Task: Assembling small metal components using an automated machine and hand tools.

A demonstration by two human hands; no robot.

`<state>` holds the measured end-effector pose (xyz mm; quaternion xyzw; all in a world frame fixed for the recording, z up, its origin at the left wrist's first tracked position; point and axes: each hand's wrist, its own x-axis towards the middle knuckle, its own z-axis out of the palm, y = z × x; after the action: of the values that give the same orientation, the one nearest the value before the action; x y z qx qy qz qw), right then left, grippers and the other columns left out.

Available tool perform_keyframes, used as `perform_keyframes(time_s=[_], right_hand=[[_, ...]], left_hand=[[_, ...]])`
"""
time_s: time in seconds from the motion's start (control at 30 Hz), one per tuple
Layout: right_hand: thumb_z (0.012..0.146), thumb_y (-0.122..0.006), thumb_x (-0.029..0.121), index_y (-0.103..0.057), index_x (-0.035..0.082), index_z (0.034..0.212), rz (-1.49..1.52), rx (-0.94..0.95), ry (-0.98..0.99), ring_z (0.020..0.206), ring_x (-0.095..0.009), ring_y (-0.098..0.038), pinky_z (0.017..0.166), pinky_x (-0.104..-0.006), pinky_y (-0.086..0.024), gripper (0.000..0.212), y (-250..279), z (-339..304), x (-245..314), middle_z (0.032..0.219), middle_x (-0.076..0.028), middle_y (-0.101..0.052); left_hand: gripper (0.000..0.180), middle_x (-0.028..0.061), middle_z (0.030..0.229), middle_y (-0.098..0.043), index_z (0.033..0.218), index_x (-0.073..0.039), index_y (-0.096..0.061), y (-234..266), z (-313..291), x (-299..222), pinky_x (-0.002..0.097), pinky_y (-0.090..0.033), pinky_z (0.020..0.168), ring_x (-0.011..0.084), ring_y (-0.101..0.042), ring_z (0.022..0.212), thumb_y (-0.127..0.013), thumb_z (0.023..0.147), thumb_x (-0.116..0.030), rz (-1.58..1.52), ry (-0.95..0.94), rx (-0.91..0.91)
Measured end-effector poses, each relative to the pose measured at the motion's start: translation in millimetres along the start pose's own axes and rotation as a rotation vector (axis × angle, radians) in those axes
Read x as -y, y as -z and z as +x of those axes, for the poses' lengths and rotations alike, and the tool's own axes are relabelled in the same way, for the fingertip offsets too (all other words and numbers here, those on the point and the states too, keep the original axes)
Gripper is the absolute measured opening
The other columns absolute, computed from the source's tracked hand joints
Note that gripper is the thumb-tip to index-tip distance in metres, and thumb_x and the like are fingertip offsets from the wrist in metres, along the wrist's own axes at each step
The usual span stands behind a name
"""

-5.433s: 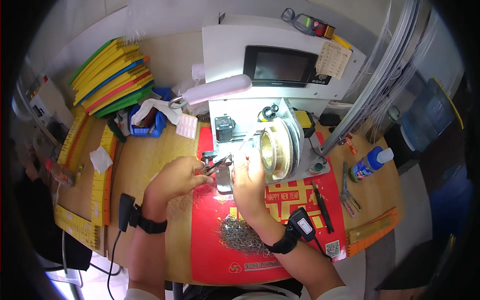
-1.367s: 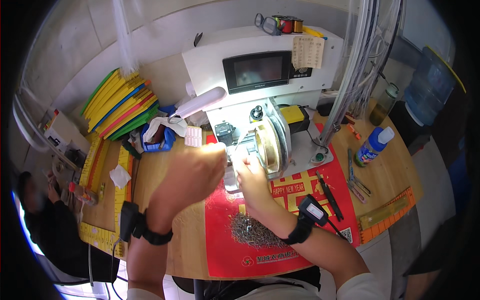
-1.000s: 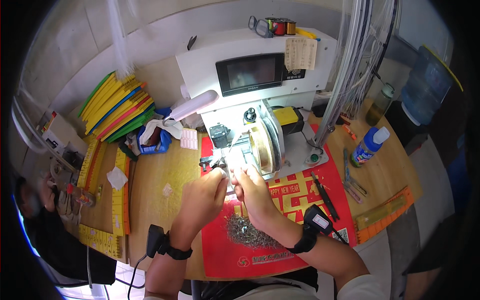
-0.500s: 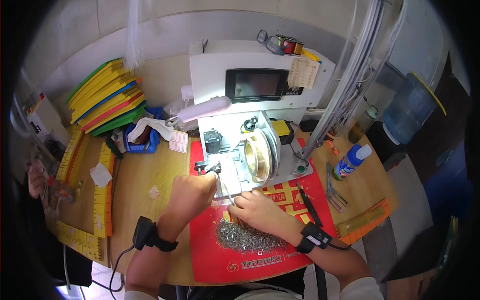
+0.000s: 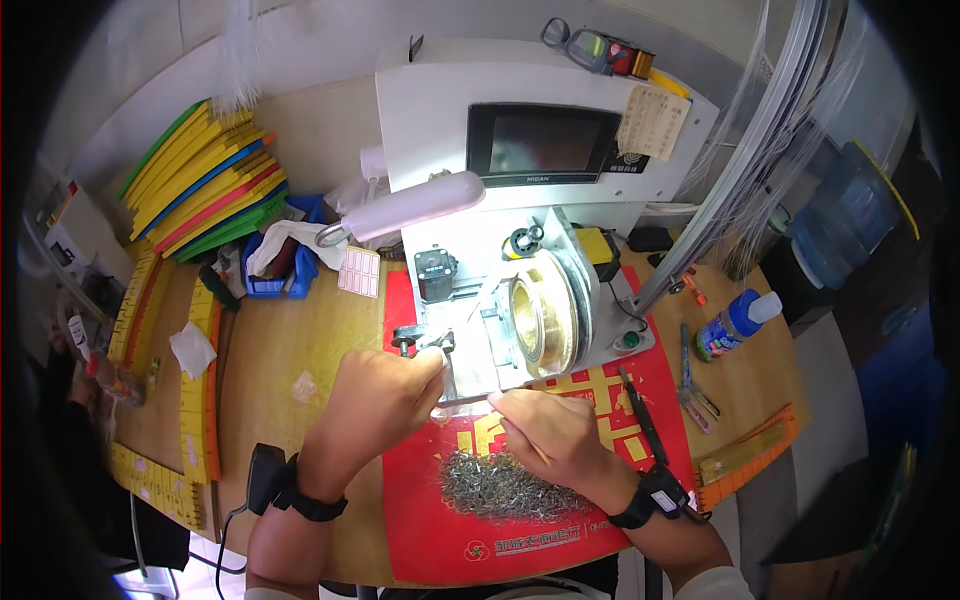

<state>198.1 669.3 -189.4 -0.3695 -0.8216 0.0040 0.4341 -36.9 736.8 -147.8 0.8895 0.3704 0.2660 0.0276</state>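
Note:
My left hand [image 5: 385, 395] is closed, its fingertips pressed together at the front of a white bench machine [image 5: 425, 125], beside a small black knobbed fitting [image 5: 408, 338]. What it pinches is hidden. My right hand [image 5: 555, 430] is also closed, thumb and forefinger at the machine's lower front edge; a thin tan sliver shows by its curled fingers, too small to name. Behind it stands a gold-coloured spool [image 5: 526, 320] mounted on the machine. Below both hands, a heap of small shiny metal bits [image 5: 510, 485] lies on a red mat [image 5: 430, 545].
A pale lilac lamp [image 5: 415, 208] lights the machine's work area. To the right are a black pen-like tool [image 5: 643, 415], a blue-capped bottle [image 5: 735, 325] and cutters. Yellow folders [image 5: 195, 175] and a blue bin [image 5: 285, 275] stand at left. Strands hang along a pole [image 5: 735, 170].
The view has shifted slightly, bringing the machine nearer. My right hand has turned and closed more, moving away from the metal heap toward the machine edge. My left hand stays by the black fitting.

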Motion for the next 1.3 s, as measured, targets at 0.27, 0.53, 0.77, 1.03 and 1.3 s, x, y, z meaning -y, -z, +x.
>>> perform_keyframes(time_s=[0.27, 0.53, 0.77, 1.03, 1.3], right_hand=[[0.083, -0.069, -0.004, -0.067, 0.000, 0.118, 0.024, -0.162, 0.070, 0.075, -0.027, -0.073, 0.062, -0.0345, -0.057, 0.036, 10.5, 12.3, 16.7, 0.094, -0.013, -0.072], [0.085, -0.069, -0.005, -0.067, 0.001, 0.120, 0.022, -0.091, -0.021, 0.079, -0.027, -0.074, 0.065, -0.0353, -0.059, 0.036, 5.5, -12.2, 23.0, 0.099, -0.015, -0.073], [0.090, -0.069, 0.002, -0.069, 0.005, 0.121, -0.073, 0.096, -0.310, 0.077, -0.029, -0.073, 0.066, -0.0358, -0.058, 0.030, 24.4, -42.4, 15.4, 0.094, -0.015, -0.074], [0.098, -0.062, 0.009, -0.072, -0.006, 0.093, -0.024, -0.286, -0.720, 0.076, -0.026, -0.074, 0.069, -0.0337, -0.055, 0.018, 84.5, -130.6, 0.8, 0.084, -0.018, -0.073], [0.101, -0.058, 0.015, -0.069, -0.005, 0.086, -0.048, -0.296, -0.790, 0.065, -0.017, -0.064, 0.062, -0.0326, -0.048, 0.028, 82.7, -130.1, 0.7, 0.070, -0.014, -0.065]], left_hand=[[0.017, 0.0141, 0.058, -0.056, 0.078, -0.009, -0.057, 1.3, 0.6, -1.2, 0.0472, -0.044, 0.050, 0.0356, -0.062, 0.056, -0.069, 0.088, -0.015, -0.015, 0.034, 0.013], [0.018, 0.0147, 0.059, -0.056, 0.077, -0.009, -0.057, 1.0, 0.4, -2.5, 0.0478, -0.044, 0.051, 0.0366, -0.061, 0.057, -0.068, 0.088, -0.016, -0.022, 0.049, 0.014], [0.019, 0.0167, 0.060, -0.057, 0.075, -0.008, -0.057, 3.1, -1.3, -3.5, 0.0475, -0.045, 0.052, 0.0375, -0.061, 0.057, -0.069, 0.088, -0.015, -0.011, 0.073, 0.018], [0.018, 0.0170, 0.060, -0.057, 0.076, -0.008, -0.058, 2.0, 0.9, -6.1, 0.0469, -0.045, 0.052, 0.0372, -0.061, 0.058, -0.071, 0.087, -0.014, -0.018, 0.055, 0.016], [0.005, 0.0065, 0.059, -0.060, 0.091, -0.004, -0.067, 21.3, -0.1, -5.5, 0.0303, -0.042, 0.048, 0.0139, -0.061, 0.051, -0.068, 0.095, -0.007, -0.276, 0.115, 0.124]])
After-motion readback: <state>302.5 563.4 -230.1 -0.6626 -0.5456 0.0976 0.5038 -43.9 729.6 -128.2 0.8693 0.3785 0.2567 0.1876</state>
